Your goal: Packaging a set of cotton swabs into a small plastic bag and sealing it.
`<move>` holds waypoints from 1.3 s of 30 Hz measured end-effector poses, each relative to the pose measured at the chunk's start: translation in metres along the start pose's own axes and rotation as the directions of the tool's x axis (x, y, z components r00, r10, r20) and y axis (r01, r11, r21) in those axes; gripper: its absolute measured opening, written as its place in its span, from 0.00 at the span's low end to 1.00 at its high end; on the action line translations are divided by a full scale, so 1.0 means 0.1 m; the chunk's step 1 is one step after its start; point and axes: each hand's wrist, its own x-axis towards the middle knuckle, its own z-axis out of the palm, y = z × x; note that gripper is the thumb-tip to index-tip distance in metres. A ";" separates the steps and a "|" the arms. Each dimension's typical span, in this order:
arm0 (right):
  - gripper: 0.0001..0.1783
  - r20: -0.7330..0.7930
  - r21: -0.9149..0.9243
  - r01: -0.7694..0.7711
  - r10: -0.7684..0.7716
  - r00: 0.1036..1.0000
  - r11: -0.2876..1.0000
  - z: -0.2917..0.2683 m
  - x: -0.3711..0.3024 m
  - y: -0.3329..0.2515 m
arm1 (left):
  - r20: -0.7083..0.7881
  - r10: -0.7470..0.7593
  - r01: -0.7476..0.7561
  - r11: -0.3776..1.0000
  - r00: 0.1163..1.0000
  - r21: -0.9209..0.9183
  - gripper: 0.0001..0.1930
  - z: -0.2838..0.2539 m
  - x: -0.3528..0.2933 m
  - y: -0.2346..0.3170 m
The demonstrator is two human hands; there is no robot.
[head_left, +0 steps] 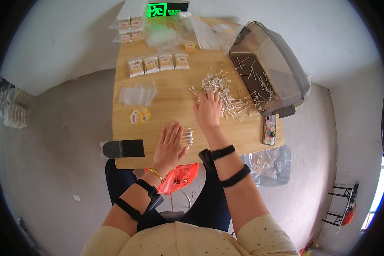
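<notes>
My left hand [170, 144] lies flat near the table's front edge, fingers stretched out and thumb apart. Against its right side is a small neat row of cotton swabs [187, 136], partly covered by the hand. My right hand [208, 112] reaches to the near edge of a loose heap of cotton swabs [226, 91]. Its fingers bend down together onto swabs there; the fingertips are partly hidden. Yellow-and-white paper cards [140, 115] and clear plastic bags [138, 94] lie left of my hands. Farther back stands a row of filled swab packs [158, 64].
A grey see-through bin [281, 64] lies on its side at the right, swabs spilling from it. A phone [269, 130] rests at the right edge, a black-and-clear pouch [123, 149] at the front left. More packs [130, 29] and a lit green sign [166, 9] stand behind.
</notes>
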 end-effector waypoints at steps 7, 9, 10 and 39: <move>0.11 0.025 -0.184 -0.081 0.087 0.996 0.980 0.18 0.26 0.08 | -0.010 -0.001 0.000 0.999 1.000 -0.036 0.38 -0.03 0.01 0.04; 0.09 0.036 -0.187 -0.075 0.083 0.996 0.980 0.18 0.27 0.07 | -0.007 -0.010 0.010 1.000 1.000 -0.025 0.37 -0.04 0.00 0.03; 0.07 0.044 -0.191 -0.077 0.087 0.995 0.979 0.17 0.27 0.07 | -0.007 -0.009 0.009 1.000 1.000 -0.021 0.38 -0.04 -0.01 0.03; 0.21 0.068 0.472 0.076 -0.122 0.990 0.878 -0.35 -1.48 -0.05 | -0.254 -0.211 0.008 0.784 0.944 -0.621 0.37 -0.01 -0.07 -0.11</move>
